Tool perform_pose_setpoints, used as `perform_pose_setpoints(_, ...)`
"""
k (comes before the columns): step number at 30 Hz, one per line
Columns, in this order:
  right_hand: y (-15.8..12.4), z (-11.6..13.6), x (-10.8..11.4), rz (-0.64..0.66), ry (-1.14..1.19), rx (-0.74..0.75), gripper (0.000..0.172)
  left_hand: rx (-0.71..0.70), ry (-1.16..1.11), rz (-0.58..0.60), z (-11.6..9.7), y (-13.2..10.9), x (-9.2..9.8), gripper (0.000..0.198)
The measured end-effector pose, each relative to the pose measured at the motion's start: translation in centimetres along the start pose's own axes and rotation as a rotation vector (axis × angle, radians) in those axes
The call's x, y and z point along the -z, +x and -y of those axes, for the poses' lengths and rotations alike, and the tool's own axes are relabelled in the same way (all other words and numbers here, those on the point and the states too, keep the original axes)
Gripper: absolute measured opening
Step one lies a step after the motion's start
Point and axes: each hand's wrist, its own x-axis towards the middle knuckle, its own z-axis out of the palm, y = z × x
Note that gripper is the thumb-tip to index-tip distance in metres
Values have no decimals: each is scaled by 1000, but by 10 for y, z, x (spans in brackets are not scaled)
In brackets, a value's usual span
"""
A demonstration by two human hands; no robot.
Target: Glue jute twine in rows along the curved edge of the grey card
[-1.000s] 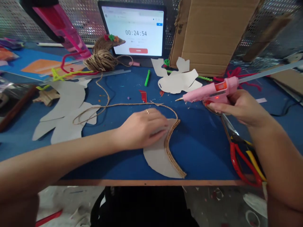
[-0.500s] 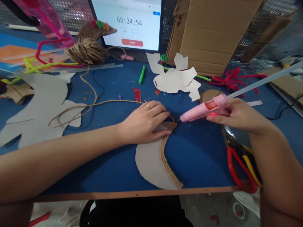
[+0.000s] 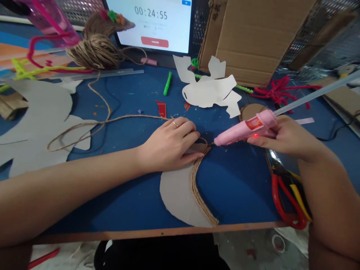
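Observation:
A grey crescent-shaped card [image 3: 180, 195] lies near the table's front edge, with rows of jute twine [image 3: 200, 195] along its inner curve. My left hand [image 3: 176, 144] rests on its upper end, fingers curled and thumb beside the twine rows, closed on the card. A loose strand of twine runs out under this hand to the left. In my right hand [image 3: 277, 137] is a pink hot glue gun [image 3: 242, 130], its red light lit and a clear glue stick [image 3: 315, 95] sticking out behind. The nozzle points left, at the card's upper tip; whether they touch I cannot tell.
Red-handled pliers [image 3: 287, 202] lie below my right wrist. White paper cutouts [image 3: 209, 91] lie ahead, before a cardboard box [image 3: 253, 41]. A twine ball [image 3: 95, 51], a timer screen [image 3: 153, 26] and a large grey cutout [image 3: 42, 120] stand or lie toward the left.
The view has shifted slightly, and the things at the left sit farther left. The glue gun's nozzle is a touch nearer the card's tip. Both hands keep their hold.

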Motion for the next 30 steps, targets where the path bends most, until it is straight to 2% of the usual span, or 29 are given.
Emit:
perform_pose_setpoints(7, 1, 2, -1, 8, -102, 39, 27, -2, 17, -7, -1, -1, 0, 39)
perform_pose_setpoints(14, 0, 4, 0, -32, -241, 94, 42, -1, 31, -18, -2, 0, -1, 39)
perform_pose_setpoints(18, -1, 4, 1, -52, -305, 144, 44, -7, 35, -31, -2, 0, -2, 39)
perform_pose_setpoints(25, 7, 7, 4, -22, -354, 227, 42, -11, 39, -36, -1, 0, -3, 39)
perform_pose_setpoints(30, 16, 14, 8, 6, -432, 239, 52, 0, 36, -20, -1, 0, -2, 39)
